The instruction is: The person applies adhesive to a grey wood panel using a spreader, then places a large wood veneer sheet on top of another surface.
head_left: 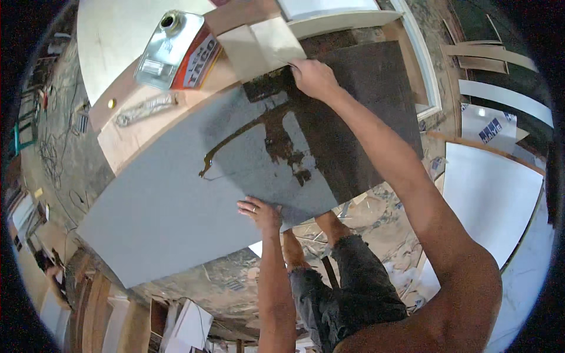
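Observation:
A large grey sheet with a curved far edge lies before me. Dark brown, wet-looking glue coats its right part, and an uneven glue streak runs across the middle. My right hand is closed at the corner of a thin beige rectangular piece, by the sheet's far edge. How far the fingers wrap round it is partly hidden. Near the front edge, my left hand rests on the bare grey surface, fingers spread and holding nothing. A ring shows on one finger.
Beyond the sheet, an uncapped metal can stands on a pale wooden board, beside a crumpled clear wrapper and a small yellow cap. A white curved panel lies right. Scraps and cables litter the floor.

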The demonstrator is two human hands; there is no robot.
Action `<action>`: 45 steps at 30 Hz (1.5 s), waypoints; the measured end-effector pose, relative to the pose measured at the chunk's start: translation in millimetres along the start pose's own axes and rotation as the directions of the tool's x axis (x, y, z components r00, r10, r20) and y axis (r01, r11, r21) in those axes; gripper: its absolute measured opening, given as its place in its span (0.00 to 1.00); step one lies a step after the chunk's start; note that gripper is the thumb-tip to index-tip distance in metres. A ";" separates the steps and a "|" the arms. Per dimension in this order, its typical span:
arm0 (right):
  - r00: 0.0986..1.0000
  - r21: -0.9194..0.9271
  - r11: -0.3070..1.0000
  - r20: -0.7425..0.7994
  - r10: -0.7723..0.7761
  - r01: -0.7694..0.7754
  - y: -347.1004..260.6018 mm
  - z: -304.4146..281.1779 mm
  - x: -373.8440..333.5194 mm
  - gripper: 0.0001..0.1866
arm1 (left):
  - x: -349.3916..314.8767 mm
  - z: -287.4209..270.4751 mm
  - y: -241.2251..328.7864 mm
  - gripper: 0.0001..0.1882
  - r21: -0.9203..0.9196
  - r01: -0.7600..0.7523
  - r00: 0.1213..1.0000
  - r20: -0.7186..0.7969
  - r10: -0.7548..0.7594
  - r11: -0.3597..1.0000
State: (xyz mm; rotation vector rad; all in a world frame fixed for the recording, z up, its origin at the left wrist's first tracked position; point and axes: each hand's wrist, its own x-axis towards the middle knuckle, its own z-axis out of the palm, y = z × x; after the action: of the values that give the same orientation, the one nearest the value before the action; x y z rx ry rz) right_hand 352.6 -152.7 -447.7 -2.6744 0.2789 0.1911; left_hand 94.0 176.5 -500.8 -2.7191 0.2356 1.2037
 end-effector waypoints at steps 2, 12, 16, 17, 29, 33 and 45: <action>0.991 -0.014 0.992 0.028 -0.129 0.129 -35.2 12.5 12.2 0.15 | 2.3 9.5 -11.8 0.64 0.001 0.015 0.997 -0.073 -0.014 1.000; 0.794 -0.272 0.798 0.480 -0.373 0.538 -29.6 31.4 -99.5 0.26 | 4.3 28.5 -11.3 0.63 -0.288 0.030 0.959 -0.262 -0.109 0.957; 0.743 -0.153 0.837 0.562 -0.363 0.525 -3.2 37.6 -212.4 0.28 | -3.7 15.5 -7.5 0.61 -0.363 0.046 0.981 -0.158 -0.110 0.931; 0.742 -0.137 0.846 0.565 -0.361 0.516 18.9 36.1 -251.8 0.29 | -9.0 8.3 0.7 0.60 -0.392 0.007 0.984 -0.163 -0.077 0.920; 0.797 0.021 0.997 0.603 0.045 -0.072 7.7 36.6 -465.1 0.19 | -4.0 38.7 -83.7 0.51 -0.584 -0.360 0.928 -0.303 0.216 0.727; 0.896 0.053 0.944 0.333 0.292 -0.327 -98.0 -14.9 -344.9 0.17 | -8.5 22.2 -155.3 0.55 -0.635 -0.366 0.912 -0.391 0.125 0.680; 0.855 -0.389 0.780 0.040 -0.517 0.490 -118.2 114.8 -86.2 0.26 | 30.7 -21.8 -170.5 0.82 -0.480 0.291 0.954 0.085 -0.287 0.827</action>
State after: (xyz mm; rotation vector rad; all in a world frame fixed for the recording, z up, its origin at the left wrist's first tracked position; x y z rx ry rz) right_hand 285.4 16.5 -485.9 -3.0307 -0.5213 -0.0225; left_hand 165.3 335.8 -495.3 -3.0008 -0.5470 1.3248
